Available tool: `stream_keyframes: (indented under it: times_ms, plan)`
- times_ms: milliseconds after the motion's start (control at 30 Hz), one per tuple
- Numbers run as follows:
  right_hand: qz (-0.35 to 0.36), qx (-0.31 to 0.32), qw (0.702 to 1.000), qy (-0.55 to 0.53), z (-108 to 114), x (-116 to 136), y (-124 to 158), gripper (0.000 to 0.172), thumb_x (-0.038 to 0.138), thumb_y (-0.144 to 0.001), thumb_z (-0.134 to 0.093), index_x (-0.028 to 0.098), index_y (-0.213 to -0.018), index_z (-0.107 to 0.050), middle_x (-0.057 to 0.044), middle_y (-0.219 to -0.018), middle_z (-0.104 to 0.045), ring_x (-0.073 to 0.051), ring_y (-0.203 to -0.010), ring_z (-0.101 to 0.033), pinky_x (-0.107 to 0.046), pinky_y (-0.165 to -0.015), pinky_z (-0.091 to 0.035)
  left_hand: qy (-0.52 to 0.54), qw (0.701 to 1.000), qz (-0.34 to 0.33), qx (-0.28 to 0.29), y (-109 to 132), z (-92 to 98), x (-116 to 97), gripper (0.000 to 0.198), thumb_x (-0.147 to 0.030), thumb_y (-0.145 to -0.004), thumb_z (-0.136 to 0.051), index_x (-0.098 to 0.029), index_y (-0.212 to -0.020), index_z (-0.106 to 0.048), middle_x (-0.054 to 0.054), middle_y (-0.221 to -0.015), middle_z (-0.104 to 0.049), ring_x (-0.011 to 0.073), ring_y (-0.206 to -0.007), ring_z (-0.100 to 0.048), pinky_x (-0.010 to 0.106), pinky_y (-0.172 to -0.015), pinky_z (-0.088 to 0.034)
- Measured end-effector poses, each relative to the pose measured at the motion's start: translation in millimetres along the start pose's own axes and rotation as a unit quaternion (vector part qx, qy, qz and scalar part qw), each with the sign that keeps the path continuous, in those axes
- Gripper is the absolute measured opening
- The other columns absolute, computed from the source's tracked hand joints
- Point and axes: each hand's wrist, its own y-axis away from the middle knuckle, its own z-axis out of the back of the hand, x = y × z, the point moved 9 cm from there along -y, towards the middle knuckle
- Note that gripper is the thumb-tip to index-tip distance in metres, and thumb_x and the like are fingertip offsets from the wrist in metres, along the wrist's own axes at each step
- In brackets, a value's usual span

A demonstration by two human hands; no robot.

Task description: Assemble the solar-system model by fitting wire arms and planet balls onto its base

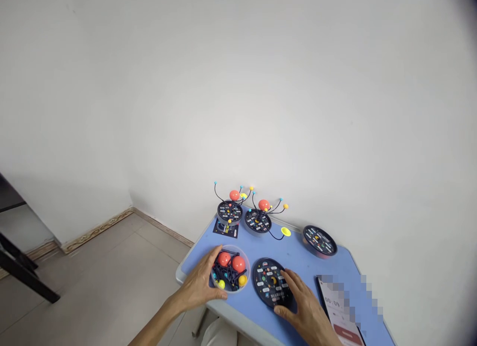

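Note:
My left hand (201, 280) curves around the left side of a clear round tub (249, 272), thumb at the front and fingers behind. Inside the tub are red balls (238, 264), a small orange ball (242, 280), a yellow piece (221, 284) and dark sticks. To its right lies a round black base (266, 279) with planet pictures and labels. My right hand (300, 303) grips this base at its right edge, thumb low and fingers over the upper side. The palm side of that hand is hidden.
Two assembled solar system models (264, 205) (234, 195) stand at the back of the blue table (283, 254), the left one on a dark printed card (230, 230). Another round base (320, 240) sits back right. A phone (337, 306) showing a timer lies front right. A white wall (238, 87) rises behind.

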Motion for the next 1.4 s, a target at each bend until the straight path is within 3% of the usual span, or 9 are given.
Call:
stream_keyframes:
  times_ms: [167, 367, 467, 633, 733, 867, 1067, 1267, 1400]
  plan:
    - [-0.018, -0.017, 0.999, 0.028, -13.5, 11.0, 8.6, 0.069, 0.040, -0.086, -0.054, 0.007, -0.146, -0.044, -0.019, -0.156, -0.036, -0.032, -0.142, -0.035, -0.043, -0.116, -0.032, 0.020, 1.000, -0.010, 0.007, 0.5, 0.0, -3.1, 0.108, -0.025, -0.065, -0.079, -0.028, -0.155, -0.020, 0.010, -0.164, -0.019, 0.0350, -0.149, -0.015, 0.056, -0.121, -0.016]
    - [0.001, -0.057, 0.998, 0.018, -23.5, 14.4, 12.9, 0.068, 0.042, -0.086, -0.055, 0.005, -0.142, -0.049, -0.023, -0.151, -0.042, -0.035, -0.138, -0.042, -0.046, -0.113, -0.037, 0.029, 0.999, -0.019, 0.003, 0.6, 1.8, -0.5, 0.105, -0.023, -0.069, -0.077, -0.030, -0.156, -0.018, 0.008, -0.163, -0.022, 0.0333, -0.149, -0.018, 0.054, -0.121, -0.017]
    - [0.009, -0.082, 0.997, 0.006, -17.9, 11.0, 12.7, 0.065, 0.047, -0.084, -0.057, 0.008, -0.136, -0.056, -0.023, -0.145, -0.050, -0.037, -0.134, -0.047, -0.049, -0.110, -0.042, 0.036, 0.999, -0.040, 0.003, 1.1, 3.2, -0.6, 0.103, -0.026, -0.071, -0.077, -0.033, -0.156, -0.018, 0.005, -0.163, -0.023, 0.0349, -0.149, -0.018, 0.055, -0.121, -0.018]
    - [0.045, -0.159, 0.985, -0.040, 11.3, 16.9, 7.4, 0.050, 0.046, -0.092, -0.044, 0.013, -0.125, -0.064, -0.020, -0.141, -0.054, -0.034, -0.128, -0.054, -0.050, -0.104, -0.047, 0.041, 0.997, -0.058, 0.004, 0.3, 2.5, 3.1, 0.104, -0.031, -0.072, -0.080, -0.041, -0.155, -0.017, 0.001, -0.165, -0.016, 0.0343, -0.150, -0.011, 0.058, -0.121, -0.015]
    - [0.079, -0.170, 0.980, -0.073, 28.0, 35.9, -0.4, 0.040, 0.041, -0.094, -0.044, 0.018, -0.116, -0.067, -0.016, -0.134, -0.061, -0.031, -0.122, -0.059, -0.046, -0.099, -0.050, 0.048, 0.996, -0.074, -0.001, -0.6, 2.4, 3.1, 0.106, -0.031, -0.071, -0.081, -0.043, -0.154, -0.017, 0.000, -0.165, -0.018, 0.0354, -0.149, -0.012, 0.058, -0.120, -0.017]
    - [0.142, -0.131, 0.975, -0.106, 38.5, 82.5, -14.2, 0.029, 0.028, -0.097, -0.043, 0.020, -0.106, -0.069, -0.012, -0.118, -0.069, -0.024, -0.108, -0.066, -0.036, -0.093, -0.052, 0.049, 0.996, -0.071, -0.004, -0.9, 2.9, 1.6, 0.106, -0.035, -0.071, -0.081, -0.039, -0.155, -0.017, 0.002, -0.164, -0.018, 0.0356, -0.149, -0.013, 0.057, -0.120, -0.016]
    - [0.199, -0.068, 0.978, 0.000, 28.0, 151.0, -42.8, 0.034, 0.008, -0.097, -0.037, 0.017, -0.102, -0.069, -0.010, -0.105, -0.072, -0.019, -0.097, -0.066, -0.028, -0.083, -0.050, 0.034, 0.998, -0.044, 0.003, -0.2, 3.1, 0.0, 0.105, -0.032, -0.069, -0.080, -0.027, -0.156, -0.020, 0.009, -0.164, -0.019, 0.0343, -0.149, -0.014, 0.052, -0.122, -0.016]
    - [0.172, -0.046, 0.980, 0.093, 7.1, 178.7, -80.4, 0.025, 0.002, -0.091, -0.049, 0.014, -0.094, -0.071, -0.010, -0.094, -0.074, -0.021, -0.094, -0.067, -0.029, -0.084, -0.049, 0.017, 0.998, -0.054, -0.015, -2.1, 4.9, -1.4, 0.096, -0.022, -0.070, -0.069, -0.018, -0.155, -0.024, 0.012, -0.162, -0.024, 0.0339, -0.149, -0.018, 0.047, -0.122, -0.020]
    - [0.145, -0.028, 0.977, 0.153, -5.3, 183.2, -95.1, 0.012, 0.020, -0.095, -0.059, 0.013, -0.102, -0.067, -0.006, -0.103, -0.070, -0.021, -0.098, -0.066, -0.041, -0.088, -0.053, 0.016, 0.998, -0.055, -0.017, -5.2, 2.8, 2.7, 0.096, -0.018, -0.070, -0.066, -0.021, -0.155, -0.021, 0.012, -0.162, -0.025, 0.0322, -0.149, -0.020, 0.049, -0.121, -0.019]
